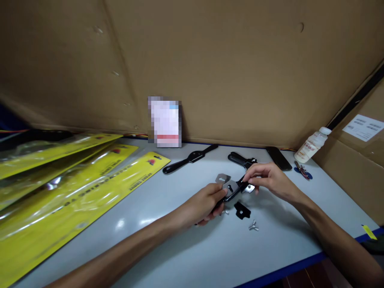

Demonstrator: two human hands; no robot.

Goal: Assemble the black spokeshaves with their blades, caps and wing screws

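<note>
My left hand (pixel 204 204) grips one end of a black metal tool (pixel 232 189) with two handles, held just above the table. A grey metal blade plate with a keyhole slot lies on its middle. The other end is pinched by the fingertips of my right hand (pixel 268 178). A second grey blade plate (pixel 222 178) lies on the table just behind the tool. Below the hands lie a small black cap plate (pixel 242 210) and a silver wing screw (pixel 253 227).
Two more black two-handled tools (pixel 189 159) (pixel 241 160) lie further back. Yellow packaging cards in clear sleeves (pixel 72 192) cover the left side. A phone (pixel 279 158), keys (pixel 302 171) and a white bottle (pixel 312 145) sit at the back right. Cardboard walls surround the grey table (pixel 168 236).
</note>
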